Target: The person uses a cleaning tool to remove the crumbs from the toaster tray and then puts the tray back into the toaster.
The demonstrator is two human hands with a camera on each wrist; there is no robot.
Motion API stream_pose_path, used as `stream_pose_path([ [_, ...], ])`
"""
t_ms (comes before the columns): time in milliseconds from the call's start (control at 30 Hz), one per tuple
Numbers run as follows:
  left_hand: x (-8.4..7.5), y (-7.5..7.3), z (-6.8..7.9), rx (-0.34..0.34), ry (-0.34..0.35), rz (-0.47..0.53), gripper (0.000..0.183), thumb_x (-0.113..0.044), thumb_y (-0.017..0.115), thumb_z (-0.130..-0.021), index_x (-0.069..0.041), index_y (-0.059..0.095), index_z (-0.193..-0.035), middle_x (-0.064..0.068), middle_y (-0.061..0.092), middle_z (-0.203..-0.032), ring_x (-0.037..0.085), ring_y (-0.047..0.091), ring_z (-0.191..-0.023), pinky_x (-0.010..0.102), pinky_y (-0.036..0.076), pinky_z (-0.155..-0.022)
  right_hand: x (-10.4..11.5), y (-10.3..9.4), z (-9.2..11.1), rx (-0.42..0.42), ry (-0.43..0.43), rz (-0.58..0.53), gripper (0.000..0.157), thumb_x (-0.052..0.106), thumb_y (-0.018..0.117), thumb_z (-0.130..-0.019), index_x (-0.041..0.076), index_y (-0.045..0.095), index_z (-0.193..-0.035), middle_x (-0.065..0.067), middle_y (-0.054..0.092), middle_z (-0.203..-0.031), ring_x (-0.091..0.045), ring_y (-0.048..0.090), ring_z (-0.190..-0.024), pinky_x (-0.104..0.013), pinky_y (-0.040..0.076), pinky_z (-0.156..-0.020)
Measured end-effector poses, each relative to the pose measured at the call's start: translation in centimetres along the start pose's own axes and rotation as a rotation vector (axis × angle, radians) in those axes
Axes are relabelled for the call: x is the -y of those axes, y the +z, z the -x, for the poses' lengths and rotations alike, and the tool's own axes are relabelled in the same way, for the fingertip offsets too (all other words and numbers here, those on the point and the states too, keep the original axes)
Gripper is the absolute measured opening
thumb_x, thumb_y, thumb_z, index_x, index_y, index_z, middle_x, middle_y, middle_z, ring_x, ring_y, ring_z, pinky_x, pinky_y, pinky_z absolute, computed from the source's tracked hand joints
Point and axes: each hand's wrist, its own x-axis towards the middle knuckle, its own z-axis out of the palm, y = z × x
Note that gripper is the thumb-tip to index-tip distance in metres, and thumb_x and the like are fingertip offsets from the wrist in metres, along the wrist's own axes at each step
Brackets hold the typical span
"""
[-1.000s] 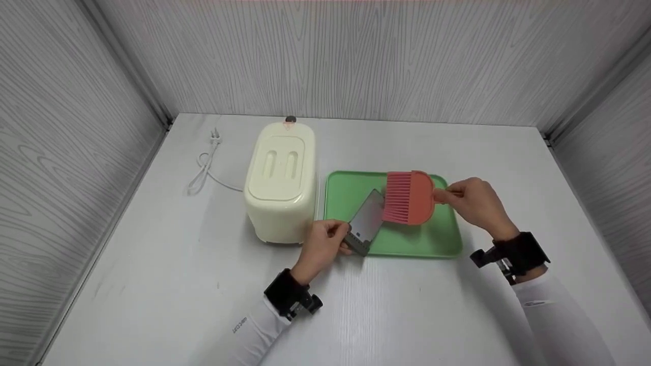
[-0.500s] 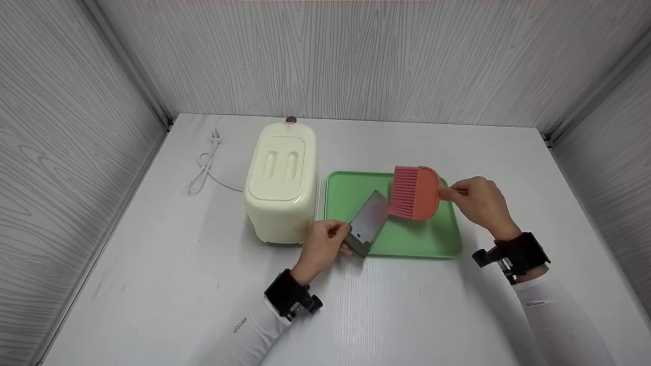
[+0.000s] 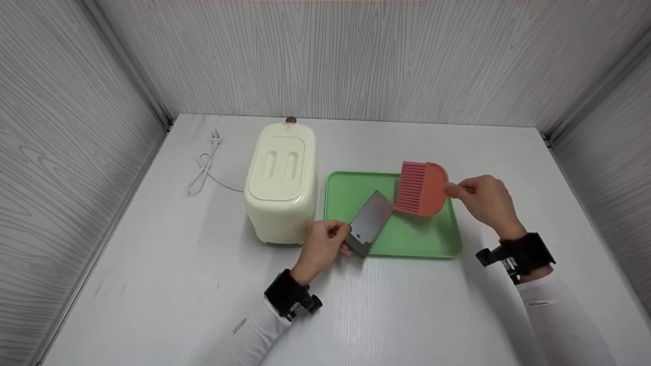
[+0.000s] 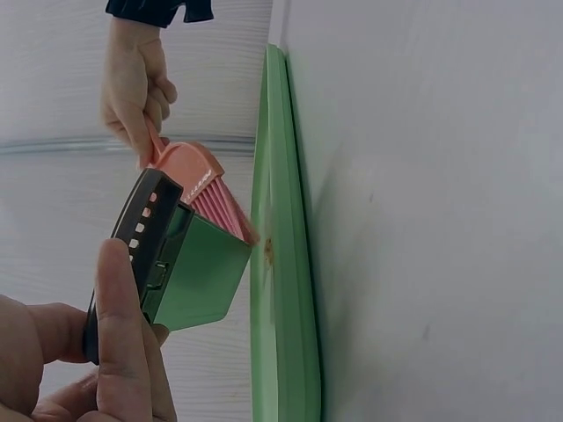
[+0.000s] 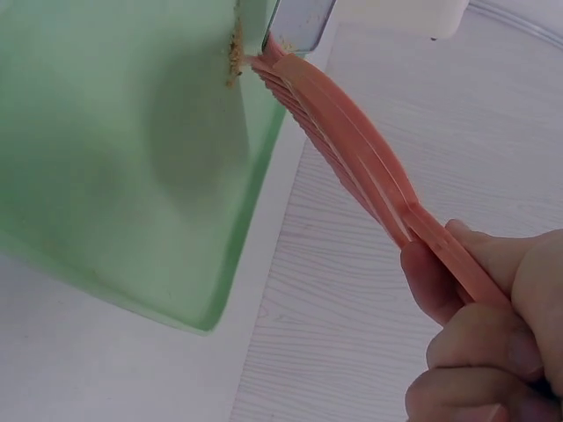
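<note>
My left hand (image 3: 321, 248) pinches the dark end of a metal crumb tray (image 3: 373, 216), holding it tilted over the left part of a green tray (image 3: 418, 240). My right hand (image 3: 486, 204) grips the short handle of an orange brush (image 3: 433, 190) with pink bristles. One corner of the bristles (image 5: 274, 54) meets the crumb tray's far edge. Light brown crumbs (image 5: 236, 51) lie on the green tray below, and a few more show on the crumb tray's plate. In the left wrist view, the crumb tray's dark end (image 4: 141, 229) has a row of square holes.
A cream toaster (image 3: 278, 213) with a lid on top stands just left of the green tray. Its white cord (image 3: 203, 170) lies looped on the table behind and to the left. Pale wood-grain walls (image 3: 346, 61) close off the back and sides.
My right hand has drawn the brush to the right and slightly back, so its bristles slide toward the crumb tray's right edge. The left hand and crumb tray stay almost still.
</note>
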Motion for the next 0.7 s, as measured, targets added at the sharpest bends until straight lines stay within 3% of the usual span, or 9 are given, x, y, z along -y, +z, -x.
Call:
stream_pose_path([
  [367,-0.2,0.0,-0.1,-0.004,-0.008,0.004,0.020,0.000,0.060,-0.101,0.013,0.070,-0.113,0.019,0.071,-0.089,0.011,0.067,-0.061,0.030,0.065,-0.062,0.4,0.0,-0.5,-0.012,0.043,-0.088,0.048,0.050,0.064,-0.101,0.008,0.083,-0.088,-0.012,0.079,-0.091,-0.013,0.045,-0.060,-0.027,0.030,-0.050],
  [467,-0.2,-0.1,-0.1,-0.004,0.004,0.003,0.020,0.000,0.060,-0.101,0.013,0.070,-0.113,0.019,0.072,-0.089,0.011,0.067,-0.060,0.030,0.065,-0.062,0.7,0.2,-0.7,-0.001,0.067,-0.110,0.051,0.053,0.063,-0.100,0.009,0.083,-0.088,-0.010,0.077,-0.084,-0.013,0.040,-0.059,-0.028,0.029,-0.051],
  [700,-0.1,-0.2,-0.1,-0.006,0.012,0.010,0.020,-0.001,0.061,-0.101,0.013,0.070,-0.113,0.017,0.071,-0.087,0.011,0.066,-0.059,0.030,0.065,-0.061,1.8,0.9,-1.2,0.013,0.044,-0.171,0.048,0.050,0.064,-0.101,0.008,0.084,-0.090,-0.005,0.079,-0.087,-0.010,0.051,-0.068,-0.027,0.037,-0.060],
])
